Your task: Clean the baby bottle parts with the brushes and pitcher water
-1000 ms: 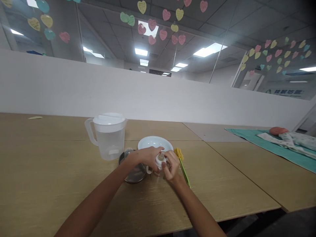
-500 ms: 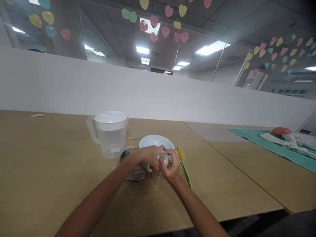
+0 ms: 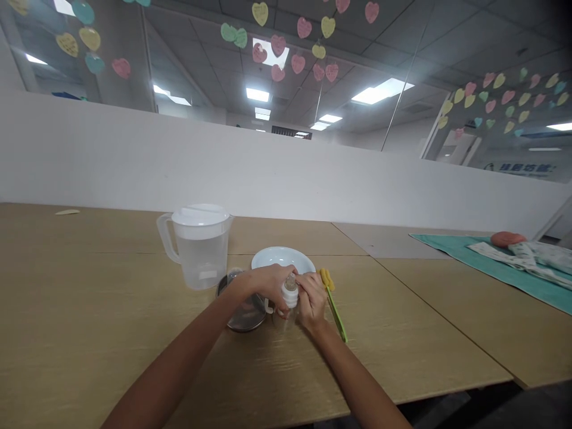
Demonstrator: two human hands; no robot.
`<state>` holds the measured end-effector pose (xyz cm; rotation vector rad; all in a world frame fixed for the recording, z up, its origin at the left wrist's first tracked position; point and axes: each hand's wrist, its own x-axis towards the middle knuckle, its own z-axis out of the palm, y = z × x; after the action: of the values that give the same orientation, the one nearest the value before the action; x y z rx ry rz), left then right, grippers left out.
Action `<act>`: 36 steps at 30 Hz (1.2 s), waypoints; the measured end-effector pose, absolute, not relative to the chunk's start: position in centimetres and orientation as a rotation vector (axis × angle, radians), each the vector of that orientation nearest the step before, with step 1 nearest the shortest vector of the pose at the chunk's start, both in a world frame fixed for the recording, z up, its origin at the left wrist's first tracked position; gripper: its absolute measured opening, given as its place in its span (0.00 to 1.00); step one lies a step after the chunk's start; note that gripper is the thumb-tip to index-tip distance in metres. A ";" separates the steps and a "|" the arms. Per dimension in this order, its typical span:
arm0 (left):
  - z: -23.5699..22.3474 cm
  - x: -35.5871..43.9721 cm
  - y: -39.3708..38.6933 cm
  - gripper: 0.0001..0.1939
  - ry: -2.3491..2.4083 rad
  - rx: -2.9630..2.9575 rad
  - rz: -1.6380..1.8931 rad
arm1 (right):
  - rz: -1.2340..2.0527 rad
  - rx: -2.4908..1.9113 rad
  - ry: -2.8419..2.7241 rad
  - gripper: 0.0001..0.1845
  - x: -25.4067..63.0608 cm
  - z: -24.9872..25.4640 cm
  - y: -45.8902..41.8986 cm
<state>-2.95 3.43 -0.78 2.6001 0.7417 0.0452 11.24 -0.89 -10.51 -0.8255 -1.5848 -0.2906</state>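
A clear baby bottle (image 3: 290,296) with a white collar, a pale teat and a white side handle is between my hands above the front of the table. My left hand (image 3: 271,285) is closed round its left side near the collar. My right hand (image 3: 312,296) grips it from the right, its fingers bent against the collar and teat. A round metal dish (image 3: 245,316) lies just left of the bottle, partly hidden by my left forearm, with a clear dome-shaped cap (image 3: 234,274) at its far edge. Behind my hands stands a white bowl (image 3: 282,255).
A lidded clear plastic pitcher (image 3: 201,250) stands at the back left. To the right of my hands lies a bottle brush (image 3: 336,313) with a yellow sponge head and green handle. A teal cloth (image 3: 456,250) with a folded patterned cloth and an orange-red object is at far right.
The bottle has tipped more upright, so its collar and teat show more clearly. My right fingers have shifted from the front of the teat to its right side.
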 end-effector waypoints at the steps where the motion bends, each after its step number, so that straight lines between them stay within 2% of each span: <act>1: -0.7 -2.9 3.4 0.33 0.738 2.599 0.046 | -0.325 -0.821 -1.587 0.13 11.2 -10.5 -0.9; 6: -0.3 -2.9 3.2 0.32 0.745 2.610 0.003 | -0.521 -0.819 -1.547 0.12 11.3 -10.5 -1.3; 13: 0.0 -2.9 2.8 0.36 0.878 2.631 -0.088 | -0.621 -0.653 -1.625 0.16 11.2 -10.5 -2.2; 18: -0.1 -3.0 3.1 0.30 0.840 2.633 -0.089 | -0.707 -0.579 -1.758 0.17 10.4 -10.1 -2.9; 21: -0.2 -3.2 3.5 0.27 0.738 2.575 -0.063 | -0.654 -0.579 -1.730 0.17 10.3 -10.2 -2.7; 27: -0.2 -3.2 3.8 0.28 0.494 2.383 -0.049 | -0.527 -0.677 -1.495 0.15 10.9 -10.6 -1.6; 36: -0.9 -3.3 4.9 0.22 0.400 2.330 -0.082 | -0.219 -0.990 -1.361 0.13 10.7 -11.8 -0.6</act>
<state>-3.29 4.93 -0.89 2.3300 0.4004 -0.0823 10.69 -0.59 -11.80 -0.9899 -1.3615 -0.2185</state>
